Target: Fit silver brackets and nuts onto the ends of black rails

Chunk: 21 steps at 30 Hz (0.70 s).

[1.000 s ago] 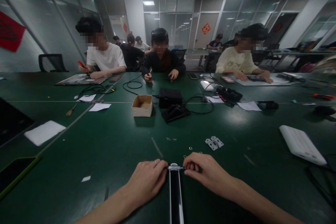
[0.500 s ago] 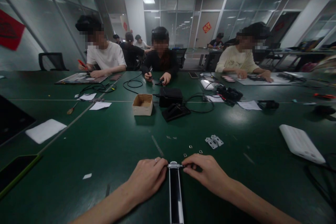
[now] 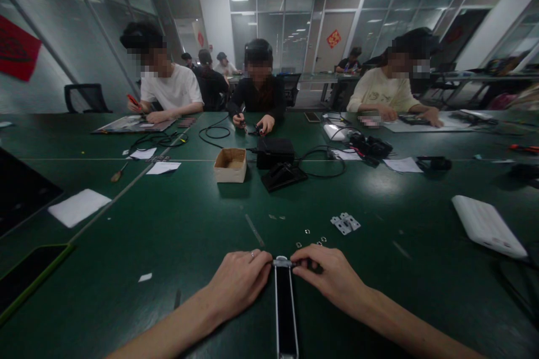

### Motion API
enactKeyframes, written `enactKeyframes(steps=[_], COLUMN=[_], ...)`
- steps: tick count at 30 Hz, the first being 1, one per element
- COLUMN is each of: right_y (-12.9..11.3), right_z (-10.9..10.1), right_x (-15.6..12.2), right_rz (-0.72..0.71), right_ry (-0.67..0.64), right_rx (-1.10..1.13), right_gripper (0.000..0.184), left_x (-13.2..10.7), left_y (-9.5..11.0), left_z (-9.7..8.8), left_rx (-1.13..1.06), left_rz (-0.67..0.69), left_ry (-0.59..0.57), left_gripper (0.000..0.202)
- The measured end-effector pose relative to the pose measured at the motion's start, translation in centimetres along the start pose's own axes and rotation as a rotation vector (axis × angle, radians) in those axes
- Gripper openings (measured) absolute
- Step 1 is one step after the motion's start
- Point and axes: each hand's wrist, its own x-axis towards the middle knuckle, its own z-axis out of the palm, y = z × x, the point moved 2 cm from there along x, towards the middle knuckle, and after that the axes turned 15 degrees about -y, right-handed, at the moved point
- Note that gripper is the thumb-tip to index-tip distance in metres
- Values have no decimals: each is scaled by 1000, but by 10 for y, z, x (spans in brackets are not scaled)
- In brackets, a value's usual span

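A long, narrow silver-edged frame (image 3: 287,314) with a dark inside lies in front of me, its near end reaching the bottom edge of the view. Across its far end sits a small silver metal fitting (image 3: 282,262). My left hand (image 3: 244,274) is closed, thumb and fingers pressed on the fitting's left end. On the other side my right hand (image 3: 328,269) pinches a thin, dark piece against the fitting's right end; fingers hide most of it. Just beyond lie several small metal clips (image 3: 307,231) and a few silver hinge-like plates (image 3: 345,223).
Farther out stand an open cardboard box (image 3: 230,166) and a black box (image 3: 275,152) with cables. A white power bank (image 3: 488,226) lies right, a green-edged phone (image 3: 36,277) left. Three people (image 3: 257,87) sit across the table (image 3: 189,207), hands on their own items.
The whole view has shifted slightly, so the table items appear a little to the right. Both hands keep their hold at the fitting; my right fingers sit closer against it.
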Motion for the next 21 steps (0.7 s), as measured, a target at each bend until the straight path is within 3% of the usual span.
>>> enactKeyframes(steps=[12, 17, 21], right_y=[-1, 2, 17], right_z=[-2, -35, -69], right_x=[-1, -7, -15], right_rz=[-47, -59, 102], right_ry=[-43, -122, -145], right_rx=[-99, -232, -342], right_gripper=[24, 29, 21], left_x=[1, 0, -1], left_y=[-1, -1, -2], left_z=[2, 2, 1], left_rx=[-11, -16, -35], left_rz=[7, 8, 12], left_ry=[4, -4, -17], left_gripper=[19, 20, 18])
